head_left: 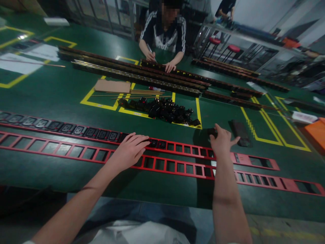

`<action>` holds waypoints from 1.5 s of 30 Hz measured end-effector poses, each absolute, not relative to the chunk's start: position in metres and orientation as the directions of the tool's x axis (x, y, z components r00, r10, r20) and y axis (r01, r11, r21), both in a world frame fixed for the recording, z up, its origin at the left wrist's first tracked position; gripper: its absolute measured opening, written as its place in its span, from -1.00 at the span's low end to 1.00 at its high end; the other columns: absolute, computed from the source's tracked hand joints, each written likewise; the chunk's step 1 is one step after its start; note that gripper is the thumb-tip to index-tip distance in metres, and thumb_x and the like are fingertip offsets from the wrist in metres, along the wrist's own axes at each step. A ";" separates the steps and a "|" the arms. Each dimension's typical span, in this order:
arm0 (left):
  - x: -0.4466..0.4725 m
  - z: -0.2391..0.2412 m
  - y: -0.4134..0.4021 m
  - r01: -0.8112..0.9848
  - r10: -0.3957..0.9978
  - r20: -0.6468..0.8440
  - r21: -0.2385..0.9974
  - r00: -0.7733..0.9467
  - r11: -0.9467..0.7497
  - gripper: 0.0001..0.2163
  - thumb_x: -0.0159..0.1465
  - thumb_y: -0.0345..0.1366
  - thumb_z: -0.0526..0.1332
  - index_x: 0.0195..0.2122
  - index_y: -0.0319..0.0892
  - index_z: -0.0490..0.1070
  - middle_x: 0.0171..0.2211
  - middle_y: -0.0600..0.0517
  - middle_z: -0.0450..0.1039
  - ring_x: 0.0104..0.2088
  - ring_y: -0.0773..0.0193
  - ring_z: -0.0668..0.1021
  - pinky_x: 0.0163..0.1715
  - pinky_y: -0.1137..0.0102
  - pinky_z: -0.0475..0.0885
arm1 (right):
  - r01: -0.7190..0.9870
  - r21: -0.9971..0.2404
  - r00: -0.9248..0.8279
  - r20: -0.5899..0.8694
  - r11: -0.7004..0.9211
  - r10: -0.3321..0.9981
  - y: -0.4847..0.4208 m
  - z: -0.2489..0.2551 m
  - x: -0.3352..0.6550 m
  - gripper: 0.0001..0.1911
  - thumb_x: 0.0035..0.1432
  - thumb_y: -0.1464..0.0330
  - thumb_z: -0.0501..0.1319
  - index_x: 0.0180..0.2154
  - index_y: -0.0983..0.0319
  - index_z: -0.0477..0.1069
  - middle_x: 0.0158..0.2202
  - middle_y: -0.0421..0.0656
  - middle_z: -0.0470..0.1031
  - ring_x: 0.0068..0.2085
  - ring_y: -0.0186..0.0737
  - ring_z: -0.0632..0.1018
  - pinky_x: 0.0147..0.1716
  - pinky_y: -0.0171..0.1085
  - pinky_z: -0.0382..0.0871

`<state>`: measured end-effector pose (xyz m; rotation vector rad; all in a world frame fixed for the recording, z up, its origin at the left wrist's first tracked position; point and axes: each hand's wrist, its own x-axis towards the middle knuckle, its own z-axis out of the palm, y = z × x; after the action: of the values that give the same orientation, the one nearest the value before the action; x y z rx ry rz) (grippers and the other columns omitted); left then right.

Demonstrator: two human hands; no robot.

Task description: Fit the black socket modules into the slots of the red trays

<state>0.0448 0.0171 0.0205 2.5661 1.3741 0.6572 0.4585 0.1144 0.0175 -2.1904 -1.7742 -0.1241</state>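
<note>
Two long red frames with rows of rectangular holes lie across the green table in front of me; the far one [182, 149] has black sockets fitted along its left half. My left hand [129, 150] lies flat on that far frame, fingers stretched out over the last fitted sockets. My right hand [222, 140] reaches just past the frame, its fingers curled around a small black socket piece [212, 131]. The near red frame [162, 166] has no sockets in it.
A pile of loose black sockets [162, 110] lies in a yellow-taped square ahead. A dark flat phone-like object [241, 133] lies right of my right hand. A cardboard piece [111, 85] and long dark strips [142, 76] lie beyond. A person [165, 34] works opposite. An orange box [316, 130] sits far right.
</note>
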 end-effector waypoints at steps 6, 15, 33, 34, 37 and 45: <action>0.046 0.020 0.017 0.750 0.817 0.309 0.331 0.487 -0.572 -0.71 0.41 -0.40 0.05 0.08 -0.15 0.45 0.18 -0.08 0.44 0.19 0.10 0.45 0.28 -0.01 0.24 | 0.982 -0.168 0.146 0.355 -0.091 0.923 0.113 0.021 0.451 -0.50 0.08 0.25 0.20 0.08 0.19 0.42 -0.04 0.02 0.44 0.07 0.14 0.37 0.18 0.35 -0.02; 0.046 0.022 0.017 0.742 0.813 0.328 0.341 0.481 -0.577 -0.72 0.40 -0.41 0.06 0.06 -0.15 0.46 0.17 -0.08 0.45 0.17 0.11 0.47 0.27 0.01 0.25 | 0.651 -0.733 0.137 0.371 0.199 0.918 0.084 0.040 0.388 -0.77 0.18 0.25 0.18 -0.15 0.19 0.44 -0.15 -0.10 0.49 -0.41 -0.27 0.40 -0.36 -0.23 0.35; 0.047 0.022 0.017 0.754 0.820 0.310 0.331 0.481 -0.568 -0.71 0.40 -0.40 0.06 0.07 -0.16 0.46 0.17 -0.09 0.44 0.19 0.11 0.45 0.28 0.01 0.24 | 0.527 -0.793 -0.142 0.273 0.306 0.952 0.049 0.021 0.328 -0.60 0.21 0.34 0.27 0.09 0.14 0.39 -0.05 -0.06 0.47 -0.19 -0.15 0.54 -0.24 -0.16 0.50; 0.047 0.022 0.017 0.755 0.820 0.308 0.329 0.482 -0.567 -0.71 0.40 -0.40 0.06 0.07 -0.16 0.46 0.17 -0.09 0.44 0.19 0.11 0.45 0.28 0.01 0.24 | 0.546 -0.774 -0.159 0.280 0.320 0.947 0.048 0.023 0.327 -0.60 0.20 0.33 0.28 0.08 0.14 0.40 -0.06 -0.07 0.47 -0.21 -0.16 0.54 -0.26 -0.17 0.50; 0.047 0.022 0.017 0.756 0.818 0.304 0.322 0.488 -0.570 -0.71 0.40 -0.40 0.05 0.07 -0.18 0.45 0.18 -0.10 0.44 0.19 0.11 0.45 0.28 0.01 0.24 | 0.590 -0.724 -0.215 0.287 0.358 0.934 0.046 0.028 0.324 -0.60 0.20 0.34 0.28 0.09 0.14 0.40 0.00 -0.05 0.44 -0.23 -0.18 0.51 -0.32 -0.20 0.47; 0.047 0.022 0.018 0.752 0.817 0.310 0.328 0.486 -0.572 -0.71 0.40 -0.39 0.05 0.07 -0.17 0.46 0.17 -0.10 0.45 0.17 0.10 0.46 0.26 0.00 0.27 | 0.620 -0.725 -0.216 0.211 0.301 0.953 0.045 0.028 0.323 -0.63 0.15 0.32 0.28 0.01 0.17 0.39 -0.14 -0.10 0.47 -0.36 -0.24 0.44 -0.40 -0.23 0.41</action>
<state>0.0468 0.0181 0.0222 2.5781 1.3708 0.6596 0.3228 0.0447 0.0280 -1.3975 -1.9298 0.6663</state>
